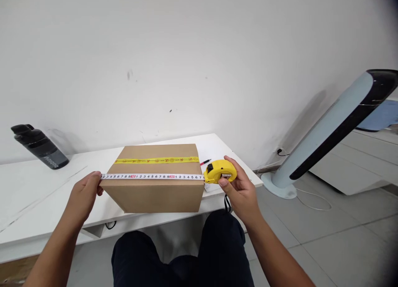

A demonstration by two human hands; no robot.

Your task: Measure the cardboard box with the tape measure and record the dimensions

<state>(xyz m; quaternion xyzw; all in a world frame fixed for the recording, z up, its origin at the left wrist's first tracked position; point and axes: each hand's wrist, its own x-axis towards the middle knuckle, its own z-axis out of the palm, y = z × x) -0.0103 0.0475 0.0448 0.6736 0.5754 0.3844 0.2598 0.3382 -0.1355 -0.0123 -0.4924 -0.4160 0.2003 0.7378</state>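
A brown cardboard box (161,198) with a strip of yellow printed packing tape (155,160) along its top sits near the front edge of the white table (49,200). Across the box top, close to its front edge, runs the white blade of a tape measure (222,171); its numbers pass 20. My left hand (85,191) pinches the blade's end at the box's left edge. At the right edge, my right hand (241,187) grips the yellow tape measure case, fingers behind it and thumb on its lower front. A black wrist strap hangs below the case.
A dark water bottle (42,148) stands at the back left of the table. A pen (205,161) lies just right of the box, partly hidden. On the floor to the right stands a tall pale blue tower fan (323,125), with its cable near the wall socket.
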